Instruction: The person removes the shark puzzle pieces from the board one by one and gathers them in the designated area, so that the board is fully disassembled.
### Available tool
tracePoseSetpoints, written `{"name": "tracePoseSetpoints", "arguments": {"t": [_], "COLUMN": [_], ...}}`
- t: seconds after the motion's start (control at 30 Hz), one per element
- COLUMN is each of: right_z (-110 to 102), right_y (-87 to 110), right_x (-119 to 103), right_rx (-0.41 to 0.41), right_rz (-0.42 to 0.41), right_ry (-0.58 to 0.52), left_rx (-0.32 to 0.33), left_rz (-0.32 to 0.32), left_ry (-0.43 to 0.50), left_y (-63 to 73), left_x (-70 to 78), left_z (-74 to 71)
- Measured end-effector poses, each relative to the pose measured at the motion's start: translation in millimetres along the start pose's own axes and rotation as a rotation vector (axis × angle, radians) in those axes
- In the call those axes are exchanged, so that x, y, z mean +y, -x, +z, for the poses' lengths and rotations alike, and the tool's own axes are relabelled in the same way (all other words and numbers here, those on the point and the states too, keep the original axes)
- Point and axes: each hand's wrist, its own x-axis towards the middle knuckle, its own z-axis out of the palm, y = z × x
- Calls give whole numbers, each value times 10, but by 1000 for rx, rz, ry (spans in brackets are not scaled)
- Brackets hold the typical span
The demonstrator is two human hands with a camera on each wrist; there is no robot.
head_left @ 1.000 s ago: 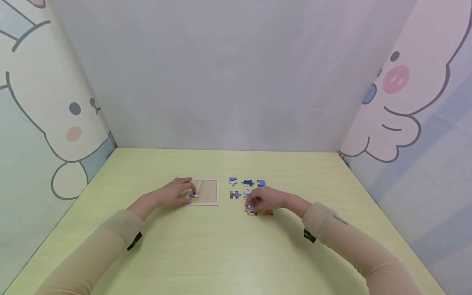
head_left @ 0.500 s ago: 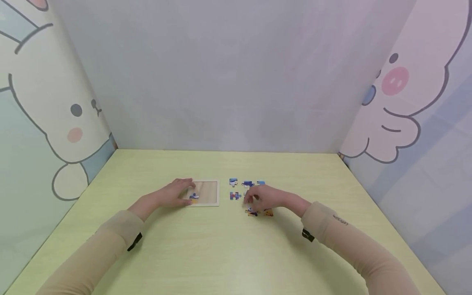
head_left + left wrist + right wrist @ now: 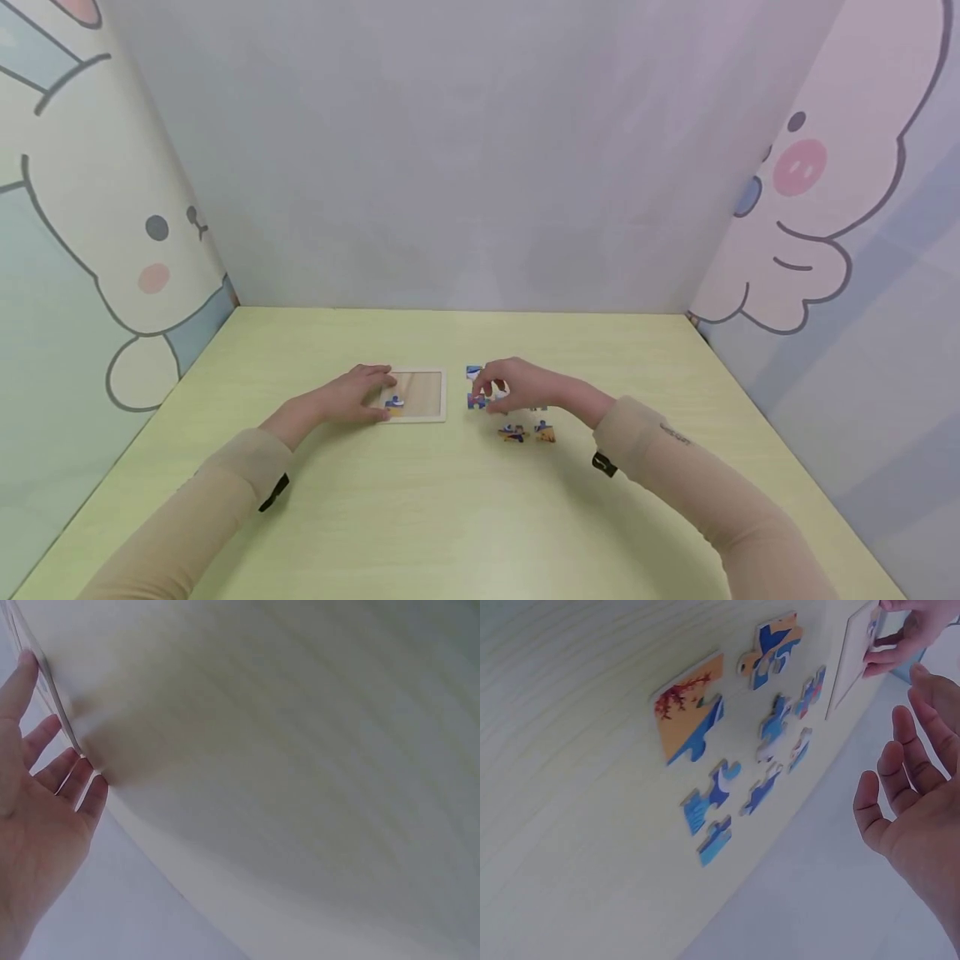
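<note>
In the head view, my left hand (image 3: 352,393) rests on the left side of a shallow wooden puzzle tray (image 3: 443,396). One blue-and-orange puzzle piece (image 3: 394,402) lies in the tray's front left corner, beside the thumb. The left wrist view has these fingers nearly straight against the tray's edge (image 3: 66,727). My right hand (image 3: 517,385) hovers over the loose pieces, its loosely bent fingers near a red-and-blue puzzle piece (image 3: 476,402). Nothing shows between those fingers in the right wrist view, where the hand (image 3: 922,795) is apart from the pieces.
Several loose pieces lie right of the tray, including a sandy one with red coral (image 3: 686,709) and an orange-and-blue one (image 3: 771,651). A blue-and-white piece (image 3: 473,372) sits farther back. Pale curtains (image 3: 480,167) with cartoon animals surround the yellow-green table (image 3: 450,508).
My right hand has moved left and back, off the front pieces and over the left ones. A left finger has lifted from the piece in the tray; that hand otherwise stays at the tray.
</note>
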Motion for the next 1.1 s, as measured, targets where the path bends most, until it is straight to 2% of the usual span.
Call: {"name": "tracePoseSetpoints", "arguments": {"t": [0.17,0.47,0.8,1.1], "right_z": [-18,8,190,405], "right_y": [-122,-376,-695,-919], "right_x": [-65,-242,-331,-312], "right_rx": [33,67,77,49], "right_rz": [-21,28,62,98], "right_ry": [29,23,37,48], "left_rx": [-21,-46,-37,-11], "left_rz": [-2,-1,-28,-13], "left_ry": [-11,20,26,-6], "left_y": [-7,0,-4,0], "left_x": [-31,-86,-97,-117], "left_z": [-8,-52,-34,-14]}}
